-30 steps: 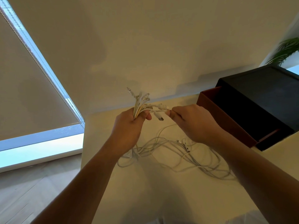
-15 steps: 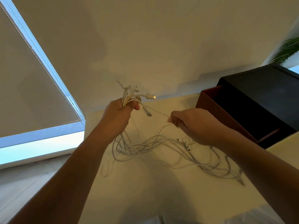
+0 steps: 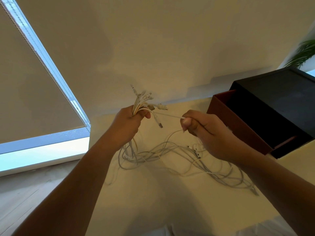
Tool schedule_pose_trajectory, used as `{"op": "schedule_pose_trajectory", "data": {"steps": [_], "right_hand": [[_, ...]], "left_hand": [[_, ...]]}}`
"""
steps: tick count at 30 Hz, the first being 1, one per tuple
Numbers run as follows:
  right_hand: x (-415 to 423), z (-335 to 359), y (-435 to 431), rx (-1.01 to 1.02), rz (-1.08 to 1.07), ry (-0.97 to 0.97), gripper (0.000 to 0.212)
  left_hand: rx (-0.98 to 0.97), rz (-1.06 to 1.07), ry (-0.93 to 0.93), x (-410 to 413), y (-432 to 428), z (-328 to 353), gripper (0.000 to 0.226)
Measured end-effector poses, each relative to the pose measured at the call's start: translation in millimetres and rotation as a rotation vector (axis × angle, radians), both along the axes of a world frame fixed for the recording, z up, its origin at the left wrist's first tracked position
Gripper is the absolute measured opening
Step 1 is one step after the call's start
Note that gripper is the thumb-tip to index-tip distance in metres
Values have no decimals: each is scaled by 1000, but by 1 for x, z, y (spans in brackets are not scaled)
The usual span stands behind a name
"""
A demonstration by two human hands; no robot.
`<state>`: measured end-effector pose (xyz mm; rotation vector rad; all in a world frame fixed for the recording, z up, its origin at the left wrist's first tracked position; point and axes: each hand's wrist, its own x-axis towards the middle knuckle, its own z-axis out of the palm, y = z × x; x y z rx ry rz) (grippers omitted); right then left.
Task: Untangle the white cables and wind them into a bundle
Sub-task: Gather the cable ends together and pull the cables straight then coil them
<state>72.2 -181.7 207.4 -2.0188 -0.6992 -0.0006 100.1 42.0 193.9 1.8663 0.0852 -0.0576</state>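
My left hand (image 3: 126,125) grips a bunch of white cable ends (image 3: 142,103), held up above the table; their plugs fan out above my fist and one plug dangles to the right. My right hand (image 3: 208,133) pinches a single white cable (image 3: 167,115) that runs taut from the bunch to my fingers. The rest of the white cables (image 3: 179,157) lie in a loose tangle on the pale table (image 3: 153,201), hanging down from my left hand and trailing off to the right under my right forearm.
A dark box with a reddish-brown open drawer (image 3: 242,126) stands on the table at the right, close to my right hand. The table's left edge drops to a wooden floor (image 3: 25,193). A window with a blind (image 3: 34,82) fills the left; a plant (image 3: 303,53) shows at far right.
My left hand rose and drew away to the left with the bunch, then both hands spread, so one cable now stretches taut between them. The tangle on the table has shifted slightly.
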Motion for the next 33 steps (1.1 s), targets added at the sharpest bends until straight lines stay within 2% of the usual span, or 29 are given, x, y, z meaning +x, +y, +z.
{"op": "schedule_pose_trajectory", "data": {"steps": [5,9,12,16,20,25,26,28,31,33], "right_hand": [[5,-3,-7,83,-11,151,26],[10,-5,-16,-55,-4,247,22],[10,-3,-13,-51,-16,241,25],[9,6,-6,125,-24,218,23],[9,6,-1,272,-136,173,25],[10,-3,5,406,-247,252,26],[12,-6,3,357,-243,254,26],[15,-10,-3,133,-260,168,26],[16,-16,-9,-258,-318,-130,19],[16,-17,-5,-406,-349,-311,19]], "left_hand": [[-85,-30,-2,0,7,8,39],[-127,-47,-29,-1,9,15,33],[-80,-41,-33,-1,4,16,33],[-51,-31,-6,-2,3,13,35],[-76,-56,28,-6,3,9,38],[-90,-77,53,-8,-2,8,37],[-82,-68,54,-8,-1,8,37],[-68,-47,48,-7,0,8,37],[-58,-39,41,-7,-2,8,36],[-49,-52,40,-8,-6,7,36]]}}
